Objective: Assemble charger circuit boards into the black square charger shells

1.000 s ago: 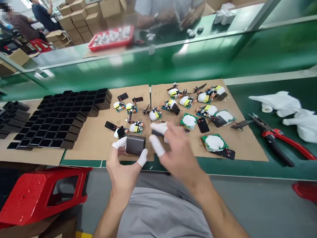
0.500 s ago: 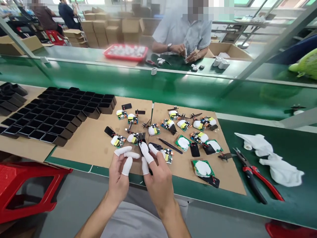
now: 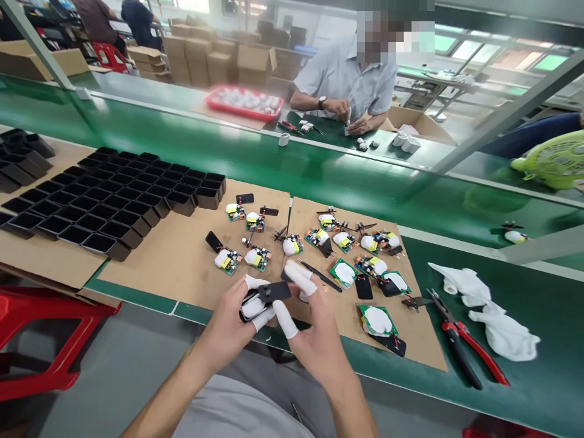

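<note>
My left hand [image 3: 230, 319] and my right hand [image 3: 312, 331] meet over the front edge of the brown cardboard sheet [image 3: 182, 267]. Both wear white finger cots. Together they pinch a small black flat part with a white piece under it [image 3: 267, 297]. Several small circuit boards [image 3: 258, 258] with yellow and white components lie on the cardboard just beyond my fingers. Black tweezers [image 3: 319, 277] rest right of my right fingertips.
Rows of open black housings [image 3: 114, 204] fill the left of the cardboard. Red-handled pliers [image 3: 465, 347] and white cloths [image 3: 483, 310] lie on the green bench at right. A red stool [image 3: 41, 340] stands lower left. Across the green conveyor [image 3: 274, 164] a person works beside a red tray [image 3: 244, 102].
The dark housing that my left hand held a second ago is gone from it. Both hands have closed together on the small black part. The view has tilted upward.
</note>
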